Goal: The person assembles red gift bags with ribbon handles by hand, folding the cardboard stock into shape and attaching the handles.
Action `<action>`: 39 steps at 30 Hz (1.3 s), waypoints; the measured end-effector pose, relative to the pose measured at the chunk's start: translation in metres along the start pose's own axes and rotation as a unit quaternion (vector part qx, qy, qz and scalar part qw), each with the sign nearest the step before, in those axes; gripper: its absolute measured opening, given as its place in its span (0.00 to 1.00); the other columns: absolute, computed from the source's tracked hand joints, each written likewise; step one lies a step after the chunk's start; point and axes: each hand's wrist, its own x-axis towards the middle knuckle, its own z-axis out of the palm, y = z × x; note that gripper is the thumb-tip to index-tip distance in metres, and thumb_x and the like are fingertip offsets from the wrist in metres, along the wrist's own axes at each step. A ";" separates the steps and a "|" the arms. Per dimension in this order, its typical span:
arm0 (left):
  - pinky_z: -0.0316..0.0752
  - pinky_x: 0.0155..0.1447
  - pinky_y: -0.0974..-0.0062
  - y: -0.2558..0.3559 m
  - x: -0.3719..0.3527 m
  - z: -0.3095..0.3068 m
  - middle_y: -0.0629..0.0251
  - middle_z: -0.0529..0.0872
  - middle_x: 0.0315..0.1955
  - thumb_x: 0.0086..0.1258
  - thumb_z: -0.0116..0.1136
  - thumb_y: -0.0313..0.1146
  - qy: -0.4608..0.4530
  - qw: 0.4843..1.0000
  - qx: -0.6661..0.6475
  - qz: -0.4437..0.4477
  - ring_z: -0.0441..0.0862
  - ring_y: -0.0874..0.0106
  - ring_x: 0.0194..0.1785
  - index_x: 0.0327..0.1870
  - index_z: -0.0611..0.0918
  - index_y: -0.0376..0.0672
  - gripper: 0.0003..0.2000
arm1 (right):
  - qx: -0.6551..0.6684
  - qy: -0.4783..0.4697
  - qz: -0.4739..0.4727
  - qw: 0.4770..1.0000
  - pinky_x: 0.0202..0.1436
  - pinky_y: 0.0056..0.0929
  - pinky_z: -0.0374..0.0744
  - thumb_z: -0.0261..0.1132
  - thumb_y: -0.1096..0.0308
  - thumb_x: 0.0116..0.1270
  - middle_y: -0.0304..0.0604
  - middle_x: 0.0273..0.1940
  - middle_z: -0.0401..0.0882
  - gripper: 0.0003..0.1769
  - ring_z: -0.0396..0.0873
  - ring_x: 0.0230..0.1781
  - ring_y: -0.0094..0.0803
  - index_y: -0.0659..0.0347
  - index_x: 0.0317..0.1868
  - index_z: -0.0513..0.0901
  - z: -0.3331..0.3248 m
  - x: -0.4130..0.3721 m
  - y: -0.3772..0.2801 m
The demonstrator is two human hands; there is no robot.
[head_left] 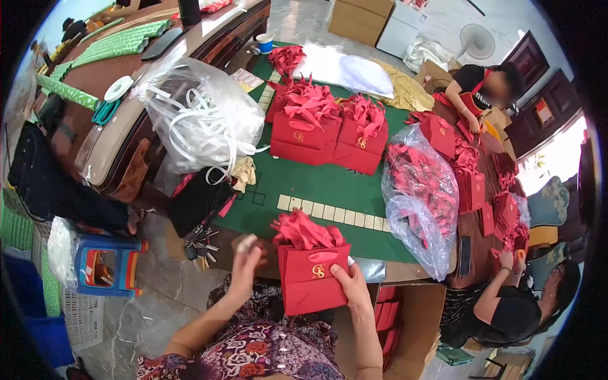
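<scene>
A bundle of red paper gift bags (310,285) with red ribbon handles and a gold logo is in front of my body, close to the table's near edge. My right hand (352,288) grips its right side, thumb on the front face. My left hand (246,269) is raised to the left of the bundle, apart from it, slightly blurred, with loosely curled fingers and nothing visible in them. Something pale covers one fingertip. Behind the bags, a row of cream tiles (335,214) lies on the green tabletop (278,183).
Stacked red bags (304,136) stand across the table. A clear plastic bag of red ribbons (421,196) is on the right, a bag of white straps (202,120) on the left. An open cardboard box (411,323) sits below. Two people handle red bags along the right side.
</scene>
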 end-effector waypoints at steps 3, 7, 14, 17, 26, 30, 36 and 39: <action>0.66 0.70 0.68 -0.002 -0.004 0.003 0.60 0.67 0.70 0.75 0.58 0.47 -0.131 0.989 -0.046 -0.041 0.70 0.69 0.69 0.75 0.61 0.39 0.34 | -0.015 0.023 -0.030 0.999 0.53 0.28 0.81 0.68 0.69 0.68 0.43 0.52 0.82 0.24 0.81 0.50 0.27 0.66 0.63 0.74 0.011 0.001 0.003; 0.62 0.73 0.67 0.012 0.001 0.012 0.61 0.69 0.69 0.69 0.65 0.48 -0.227 0.969 -0.021 -0.098 0.69 0.68 0.70 0.75 0.61 0.39 0.39 | -0.087 0.030 -0.080 0.993 0.54 0.28 0.79 0.69 0.70 0.67 0.44 0.53 0.82 0.24 0.80 0.50 0.27 0.68 0.61 0.75 0.027 -0.007 0.001; 0.71 0.67 0.68 0.025 0.006 0.034 0.63 0.78 0.61 0.72 0.64 0.44 -0.166 0.963 -0.115 -0.177 0.76 0.70 0.63 0.69 0.68 0.42 0.29 | -0.118 0.048 -0.121 0.984 0.56 0.28 0.77 0.68 0.70 0.68 0.43 0.51 0.81 0.23 0.78 0.51 0.27 0.67 0.60 0.73 0.029 -0.010 0.019; 0.72 0.66 0.68 0.003 0.005 0.040 0.63 0.78 0.59 0.74 0.61 0.41 -0.096 0.992 -0.032 -0.072 0.76 0.71 0.61 0.68 0.68 0.42 0.26 | -0.145 0.066 -0.131 0.978 0.57 0.28 0.77 0.68 0.69 0.69 0.43 0.52 0.80 0.24 0.78 0.51 0.28 0.66 0.61 0.71 0.034 -0.013 0.019; 0.70 0.64 0.70 0.000 0.017 0.036 0.61 0.75 0.55 0.69 0.65 0.33 -0.067 0.982 0.136 0.116 0.73 0.71 0.58 0.65 0.65 0.39 0.27 | -0.083 -0.027 -0.070 0.994 0.71 0.34 0.67 0.68 0.57 0.70 0.53 0.68 0.68 0.45 0.69 0.66 0.34 0.66 0.76 0.52 0.023 -0.015 0.030; 0.69 0.65 0.70 -0.004 0.015 0.031 0.61 0.74 0.56 0.64 0.69 0.32 -0.081 0.953 0.241 0.164 0.73 0.71 0.59 0.64 0.65 0.38 0.30 | -0.055 0.029 -0.138 0.988 0.73 0.35 0.64 0.65 0.57 0.72 0.54 0.70 0.65 0.46 0.66 0.69 0.35 0.66 0.78 0.49 0.024 -0.002 0.030; 0.74 0.61 0.67 0.004 0.010 0.034 0.52 0.79 0.53 0.62 0.73 0.39 -0.086 0.958 0.229 0.152 0.79 0.65 0.57 0.61 0.66 0.36 0.33 | -0.023 0.097 -0.142 0.985 0.63 0.31 0.74 0.65 0.64 0.72 0.46 0.58 0.78 0.30 0.77 0.57 0.30 0.66 0.69 0.66 0.038 0.006 0.030; 0.76 0.58 0.66 0.001 0.013 0.033 0.52 0.81 0.52 0.63 0.72 0.40 -0.085 0.961 0.220 0.142 0.81 0.65 0.54 0.60 0.65 0.36 0.32 | -0.067 0.115 -0.155 0.979 0.52 0.28 0.78 0.67 0.67 0.71 0.41 0.47 0.82 0.20 0.79 0.46 0.25 0.65 0.58 0.73 0.040 0.007 0.024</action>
